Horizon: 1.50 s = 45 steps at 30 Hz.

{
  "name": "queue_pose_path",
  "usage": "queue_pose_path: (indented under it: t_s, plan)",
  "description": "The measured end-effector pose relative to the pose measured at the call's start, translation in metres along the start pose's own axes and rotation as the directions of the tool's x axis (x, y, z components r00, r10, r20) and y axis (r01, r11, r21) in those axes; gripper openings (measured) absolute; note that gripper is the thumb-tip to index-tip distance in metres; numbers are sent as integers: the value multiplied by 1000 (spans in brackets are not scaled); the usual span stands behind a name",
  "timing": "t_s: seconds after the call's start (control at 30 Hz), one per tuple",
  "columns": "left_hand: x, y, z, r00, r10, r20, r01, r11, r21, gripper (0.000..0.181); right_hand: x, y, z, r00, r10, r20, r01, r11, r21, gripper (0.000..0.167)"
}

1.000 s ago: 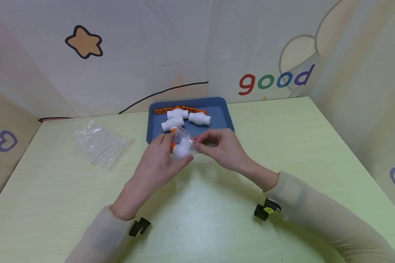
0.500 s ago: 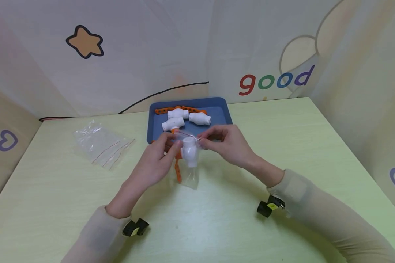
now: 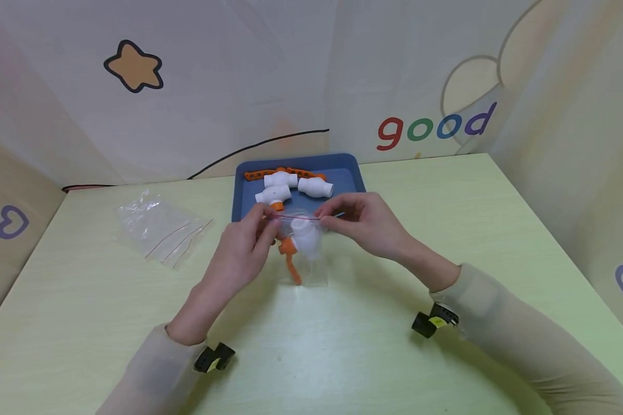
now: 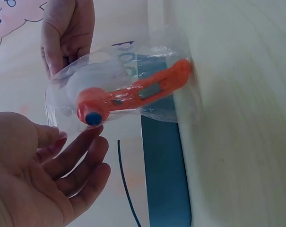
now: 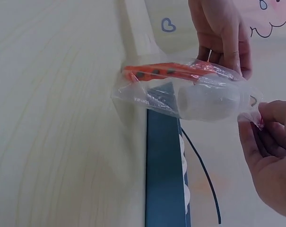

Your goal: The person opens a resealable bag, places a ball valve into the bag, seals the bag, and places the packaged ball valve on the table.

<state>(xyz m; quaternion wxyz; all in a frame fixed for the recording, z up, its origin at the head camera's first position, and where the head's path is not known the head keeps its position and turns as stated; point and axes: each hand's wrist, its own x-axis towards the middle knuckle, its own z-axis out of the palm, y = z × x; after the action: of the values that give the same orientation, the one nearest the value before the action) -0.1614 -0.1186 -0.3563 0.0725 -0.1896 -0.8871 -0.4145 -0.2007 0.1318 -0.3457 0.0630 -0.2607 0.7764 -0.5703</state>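
A clear zip-lock bag (image 4: 157, 113) hangs upright between my two hands, its red seal line at the top. Inside it is a white plastic ball valve (image 3: 306, 236) with an orange handle (image 4: 128, 94) that points down. My left hand (image 3: 241, 248) pinches the bag's left top corner between thumb and forefinger; its other fingers are loosely bent. At the opposite top corner my right hand (image 3: 368, 225) pinches the bag between thumb and fingers. Just behind, several more white valves (image 3: 315, 187) with orange handles (image 3: 259, 174) lie in a blue tray (image 3: 348, 167).
Flat clear zip-lock bags (image 3: 158, 225) lie on the left of the pale green table (image 3: 311, 351). Behind the tray stands a printed curtain (image 3: 291, 86) along the table's far edge.
The valve has turned and now hangs in the bag with its handle down. My left hand has shifted its pinch to the bag's top corner; the right hand has moved slightly up and right.
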Motion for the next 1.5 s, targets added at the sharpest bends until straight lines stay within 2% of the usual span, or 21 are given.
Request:
queue_pose_path:
  t_s: [0.2,0.4,0.57,0.63,0.7,0.8,0.93,1.07,1.3,1.5]
  plan:
    - [1,3,0,996,60,-61,-58,998,37,15,-2,-1,-3,999,-26,22,26,1000,3,10]
    - [0,5,1,989,94,-112,-96,995,-18,11,-4,1,-8,996,-84,32,86,994,-70,11]
    - [-1,7,1,989,83,-124,-90,994,-58,11,-4,2,-9,977,-200,79,213,950,-228,12]
    - [-1,7,2,990,77,-122,-85,994,-65,11,-3,2,-9,968,-232,93,249,932,-263,11]
    - [-1,8,2,990,69,-121,-78,994,-71,11,-3,1,-8,966,-242,96,259,927,-270,12]
    - [-1,8,1,991,62,-117,-72,994,-83,11,-3,1,-8,974,-209,84,224,936,-271,17]
    - [-2,9,0,993,54,-105,-64,993,-100,10,-2,-2,-11,994,-96,57,107,962,-253,27]
    - [-2,8,0,996,45,-83,-54,992,-112,9,-3,-5,-13,998,-6,69,23,971,-237,27]
    - [-3,6,1,995,58,-81,-67,991,-120,8,-4,-5,-10,986,-71,152,116,944,-310,13]
    - [-4,6,2,995,66,-79,-76,987,-138,8,-3,-3,-8,986,-47,160,99,935,-341,9]
